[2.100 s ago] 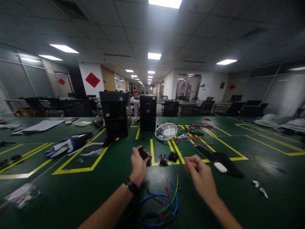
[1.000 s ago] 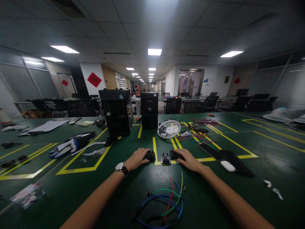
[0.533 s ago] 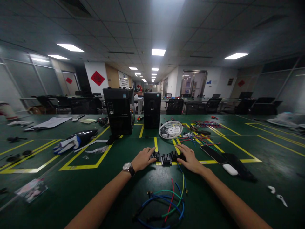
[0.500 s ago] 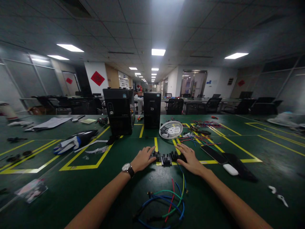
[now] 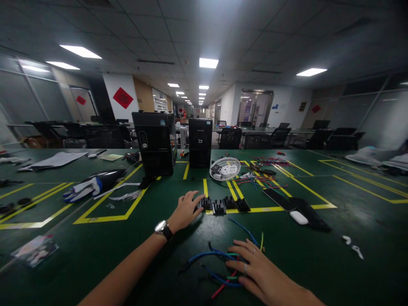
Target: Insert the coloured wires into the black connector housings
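Several small black plastic blocks with upright prongs (image 5: pixel 219 207) stand in a row on the green table. At the row's left end is my left hand (image 5: pixel 186 209), fingers apart and thumb forward, its tips at the leftmost block. Whether they press on that block I cannot tell. Nearer to me, my right hand (image 5: pixel 255 265) lies palm down with spread fingers over a loose bundle of blue, red and green wires (image 5: pixel 204 255). The hand covers part of the bundle. A blue wire end (image 5: pixel 244 227) sticks out beyond its fingers.
Two black computer towers, a wide one (image 5: pixel 156 144) and a narrow one (image 5: pixel 200 142), stand behind. Right of them is a white basket (image 5: pixel 237 171) beside loose wires. A phone (image 5: pixel 279 199), a white case (image 5: pixel 298 217) and earbuds (image 5: pixel 353 246) lie right; gloves (image 5: pixel 84 190) left.
My right hand has left the blocks and come back toward me, onto the wires, shifting them. The blocks at the row's right end are now uncovered. My left hand stays by the row.
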Available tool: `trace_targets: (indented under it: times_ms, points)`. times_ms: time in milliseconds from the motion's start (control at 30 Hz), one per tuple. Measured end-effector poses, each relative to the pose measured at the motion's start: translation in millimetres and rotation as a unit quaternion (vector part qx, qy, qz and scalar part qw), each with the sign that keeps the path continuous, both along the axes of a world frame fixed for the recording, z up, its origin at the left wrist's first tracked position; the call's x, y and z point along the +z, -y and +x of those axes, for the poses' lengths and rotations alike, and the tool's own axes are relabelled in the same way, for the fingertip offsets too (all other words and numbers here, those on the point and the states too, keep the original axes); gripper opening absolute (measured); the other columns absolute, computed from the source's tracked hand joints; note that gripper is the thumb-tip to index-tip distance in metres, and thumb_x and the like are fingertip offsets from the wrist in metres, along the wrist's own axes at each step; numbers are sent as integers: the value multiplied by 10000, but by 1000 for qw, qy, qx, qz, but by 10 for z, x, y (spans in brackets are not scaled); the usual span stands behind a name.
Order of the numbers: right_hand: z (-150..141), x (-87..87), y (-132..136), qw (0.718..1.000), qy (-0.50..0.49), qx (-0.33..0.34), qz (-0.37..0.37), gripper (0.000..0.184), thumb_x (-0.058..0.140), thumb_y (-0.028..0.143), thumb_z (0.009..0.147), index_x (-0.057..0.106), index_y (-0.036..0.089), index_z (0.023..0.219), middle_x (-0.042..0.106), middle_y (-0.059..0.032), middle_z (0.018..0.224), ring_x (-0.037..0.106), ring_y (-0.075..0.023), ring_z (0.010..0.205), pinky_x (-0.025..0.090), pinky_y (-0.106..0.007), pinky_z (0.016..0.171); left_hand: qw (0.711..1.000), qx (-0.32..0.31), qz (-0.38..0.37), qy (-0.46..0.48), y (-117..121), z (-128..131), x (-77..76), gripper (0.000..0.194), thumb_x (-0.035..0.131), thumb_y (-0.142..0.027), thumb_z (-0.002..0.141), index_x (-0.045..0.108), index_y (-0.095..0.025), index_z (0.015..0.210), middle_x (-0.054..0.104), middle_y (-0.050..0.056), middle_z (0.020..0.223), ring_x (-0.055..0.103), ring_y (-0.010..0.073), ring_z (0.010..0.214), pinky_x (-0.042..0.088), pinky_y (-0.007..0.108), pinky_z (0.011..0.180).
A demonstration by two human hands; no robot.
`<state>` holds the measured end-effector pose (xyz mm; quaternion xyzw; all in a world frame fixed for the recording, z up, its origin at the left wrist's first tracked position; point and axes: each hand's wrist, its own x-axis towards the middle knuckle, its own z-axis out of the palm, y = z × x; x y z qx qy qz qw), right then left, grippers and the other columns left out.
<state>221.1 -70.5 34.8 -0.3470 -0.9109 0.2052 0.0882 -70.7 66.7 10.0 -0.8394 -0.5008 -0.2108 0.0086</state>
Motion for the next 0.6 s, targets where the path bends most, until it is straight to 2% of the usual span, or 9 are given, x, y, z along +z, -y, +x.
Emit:
trace_targets:
  times_ms: [133, 233, 367, 433, 500, 600]
  points:
    - [518, -149, 239, 995, 7, -94, 29, 300, 404, 295, 960, 585, 331, 1198, 542, -57, 1281, 465, -226, 1231, 415, -412, 1024, 999, -10, -7, 41, 82, -43, -40, 427, 407, -374, 921, 435, -287, 1338, 417, 92, 1385, 332, 270, 1295, 310, 491, 1031]
    - [911, -235, 387, 987, 11, -149, 56, 266, 437, 293, 941, 622, 334, 1128, 597, -64, 1166, 571, -226, 1085, 501, -377, 914, 995, -52, -39, 78, 247, -76, -3, 410, 411, -363, 920, 467, -277, 1318, 430, 84, 1379, 338, 264, 1292, 293, 485, 1059]
    - [1388, -299, 477, 975, 11, -200, 92, 242, 485, 347, 911, 660, 317, 1075, 632, -78, 1104, 621, -239, 994, 543, -357, 830, 973, -140, -147, 111, 696, -94, 106, 465, 446, -398, 907, 419, -303, 1361, 433, 67, 1385, 392, 240, 1256, 314, 450, 1067]
    - [1615, -337, 463, 968, -2, -229, 106, 254, 495, 404, 897, 673, 310, 1053, 640, -86, 1097, 633, -247, 968, 551, -361, 805, 960, -177, -197, 90, 951, -81, 125, 500, 518, -412, 871, 420, -349, 1357, 423, 46, 1397, 406, 245, 1247, 334, 447, 1055]
    - [1863, -392, 414, 957, -19, -262, 123, 292, 476, 461, 891, 683, 311, 1032, 648, -94, 1089, 641, -259, 940, 557, -375, 778, 959, -187, -204, 62, 1151, -56, 106, 519, 574, -386, 841, 435, -387, 1340, 413, 29, 1410, 381, 270, 1266, 320, 475, 1056]
    - [2278, -473, 316, 947, -13, -286, 149, 329, 466, 499, 880, 700, 303, 1002, 657, -113, 1083, 651, -281, 915, 557, -403, 748, 966, -176, -185, 49, 1278, -11, 45, 459, 530, -272, 872, 467, -390, 1310, 448, 26, 1370, 416, 256, 1221, 353, 451, 1023]
